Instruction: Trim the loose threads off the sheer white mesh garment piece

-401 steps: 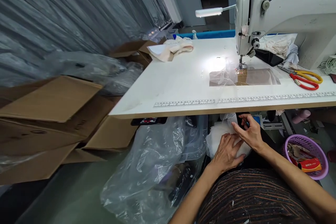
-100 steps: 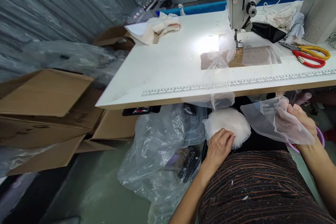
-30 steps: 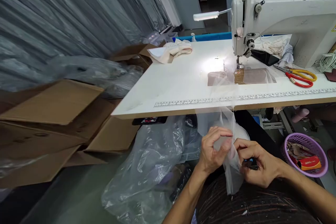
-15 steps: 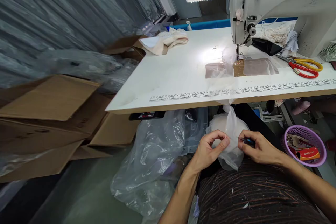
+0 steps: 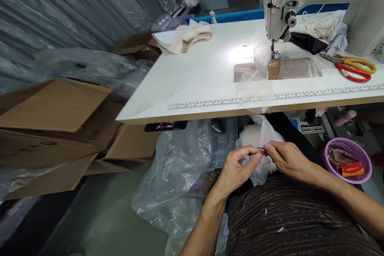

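My left hand (image 5: pixel 240 166) is closed in a pinch at the sheer white fabric (image 5: pixel 267 128), which hangs from the table edge into my lap. My right hand (image 5: pixel 286 158) is closed round a small tool, mostly hidden in the palm. Only the thin dark tip of this small pointed tool (image 5: pixel 260 148) shows, touching or just beside my left fingertips. The upper part of the fabric lies under the needle area of the sewing machine (image 5: pixel 273 20). Whatever lies between my left fingertips is too small to make out clearly.
On the white table (image 5: pixel 186 84) are a printed ruler (image 5: pixel 225 102), red-and-yellow-handled scissors (image 5: pixel 354 68) and folded cloth (image 5: pixel 186 38). A purple basket (image 5: pixel 367 168) stands low right. Cardboard boxes (image 5: pixel 57 104) and a clear plastic bag (image 5: pixel 177 168) sit left and below.
My right hand has moved left and up, turning over to bring the tool's tip to my left fingertips. My left hand stays pinched at the fabric. The view has shifted slightly.
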### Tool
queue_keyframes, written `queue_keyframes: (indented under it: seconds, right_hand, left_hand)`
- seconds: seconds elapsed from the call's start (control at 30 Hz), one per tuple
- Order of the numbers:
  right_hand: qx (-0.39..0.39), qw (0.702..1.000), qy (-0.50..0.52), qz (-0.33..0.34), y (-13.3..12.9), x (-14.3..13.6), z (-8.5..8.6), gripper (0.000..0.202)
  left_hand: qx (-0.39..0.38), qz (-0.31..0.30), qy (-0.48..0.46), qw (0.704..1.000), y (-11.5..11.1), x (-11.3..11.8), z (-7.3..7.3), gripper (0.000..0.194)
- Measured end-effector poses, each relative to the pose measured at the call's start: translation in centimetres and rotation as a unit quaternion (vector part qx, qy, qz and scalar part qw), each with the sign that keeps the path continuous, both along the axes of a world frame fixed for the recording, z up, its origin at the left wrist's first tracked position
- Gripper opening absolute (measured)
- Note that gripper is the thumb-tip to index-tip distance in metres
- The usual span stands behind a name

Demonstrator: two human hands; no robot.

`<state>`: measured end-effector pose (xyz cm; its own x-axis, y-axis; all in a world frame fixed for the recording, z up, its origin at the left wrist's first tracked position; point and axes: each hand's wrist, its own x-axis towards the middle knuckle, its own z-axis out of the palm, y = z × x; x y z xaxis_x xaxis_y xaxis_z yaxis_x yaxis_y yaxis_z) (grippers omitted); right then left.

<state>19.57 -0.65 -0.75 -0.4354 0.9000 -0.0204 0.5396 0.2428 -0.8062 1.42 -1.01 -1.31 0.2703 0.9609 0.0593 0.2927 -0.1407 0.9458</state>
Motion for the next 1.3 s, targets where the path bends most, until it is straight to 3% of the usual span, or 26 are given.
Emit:
queue_keyframes:
  seconds: [0.23, 0.43, 0.6, 0.73, 0.9, 1.0, 1.1, 1.2, 1.27, 1.3]
  right_hand:
    - [0.014, 0.999, 0.007, -0.035, -0.3, 0.2, -0.4, 0.045]
    - [0.049, 0.998, -0.029, -0.019, -0.8, 0.3, -0.7, 0.042]
    - [0.051, 0.997, -0.028, -0.054, -0.5, 0.0, -1.1, 0.04]
    - [-0.045, 0.992, 0.114, -0.042, -0.8, 0.4, -1.3, 0.043]
    - [-0.217, 0.932, 0.29, 0.004, -1.8, 0.7, -1.0, 0.053]
    - [-0.255, 0.918, 0.304, 0.0, -2.0, 0.7, -0.5, 0.05]
    - [-0.259, 0.913, 0.315, -0.02, -1.7, 0.9, -0.2, 0.048]
    - [-0.258, 0.918, 0.302, -0.01, -1.3, 1.0, -0.4, 0.043]
    - [-0.246, 0.926, 0.288, 0.004, -1.1, 1.1, -0.4, 0.037]
    - [-0.235, 0.93, 0.281, 0.015, -1.1, 1.1, -0.4, 0.034]
  left_hand:
    - [-0.006, 0.016, 0.0, 1.0, 0.0, 0.1, 0.0, 0.019]
    - [-0.007, 0.024, 0.008, 1.0, 0.0, 0.3, -0.1, 0.019]
    - [0.001, 0.021, 0.02, 1.0, 0.0, 0.6, -0.1, 0.02]
    - [-0.043, 0.029, -0.019, 0.998, -0.4, 0.5, 0.3, 0.024]
    - [-0.147, 0.101, -0.101, 0.979, -2.6, 0.6, 1.2, 0.044]
    - [-0.1, 0.181, -0.075, 0.976, -4.4, 0.6, 1.0, 0.041]
    - [0.024, 0.231, 0.054, 0.971, -5.2, 0.2, 0.5, 0.024]
    - [0.164, 0.193, 0.182, 0.95, -4.4, -0.6, 0.3, 0.013]
    - [0.178, 0.136, 0.157, 0.962, -3.1, -0.9, 0.4, 0.017]
    - [0.143, 0.103, 0.112, 0.978, -2.3, -1.0, 0.5, 0.023]
